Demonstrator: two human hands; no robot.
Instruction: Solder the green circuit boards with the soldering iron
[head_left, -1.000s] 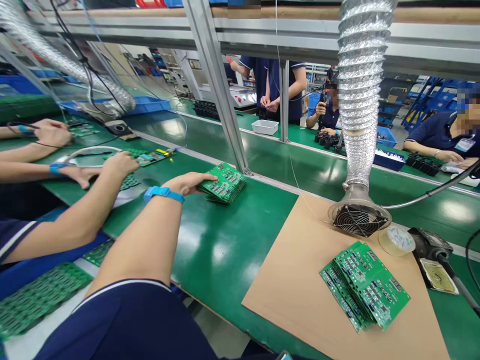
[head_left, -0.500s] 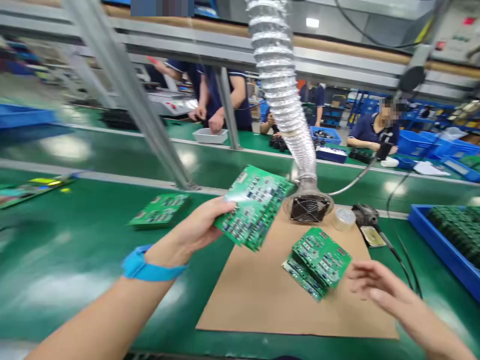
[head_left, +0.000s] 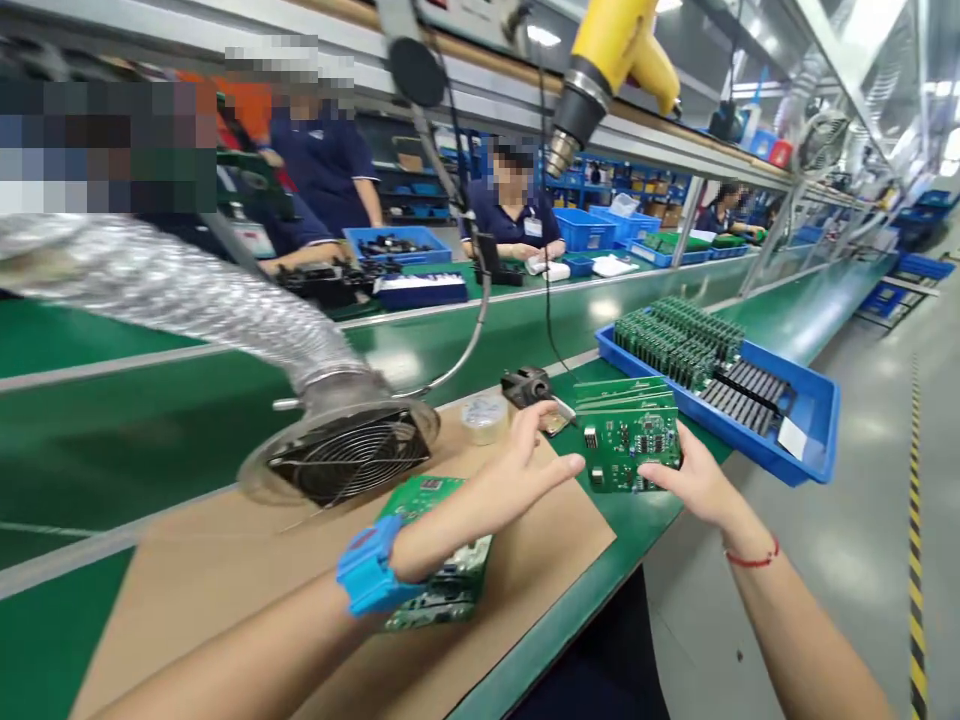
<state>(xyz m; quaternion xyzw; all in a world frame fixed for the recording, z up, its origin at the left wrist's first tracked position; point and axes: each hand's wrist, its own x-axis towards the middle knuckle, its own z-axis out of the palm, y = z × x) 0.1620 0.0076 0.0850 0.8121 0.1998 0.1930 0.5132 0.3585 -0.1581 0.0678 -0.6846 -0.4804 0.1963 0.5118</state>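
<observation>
My right hand (head_left: 701, 478), a red string bracelet on its wrist, grips a fanned stack of green circuit boards (head_left: 619, 450) at its right edge, thumb over the front board. Just left of those boards is my left hand (head_left: 529, 465), with thumb and fingers apart and nothing between them. Its wrist wears a blue band (head_left: 375, 570). Beneath that forearm another stack of circuit boards (head_left: 457, 585) lies on the brown cardboard sheet (head_left: 540, 590), partly covered by the arm.
A blue tray (head_left: 795, 465) with upright boards in a slotted rack stands at the right. A fume duct with a fan (head_left: 352, 455) is at left, near a tape roll (head_left: 484, 418) and a soldering iron stand (head_left: 529, 385). A yellow heat gun (head_left: 600, 85) hangs above. Co-workers sit opposite.
The view has swung right. My left hand has let go of its boards and is spread open. My right hand, empty before, now holds a stack of boards near the blue tray.
</observation>
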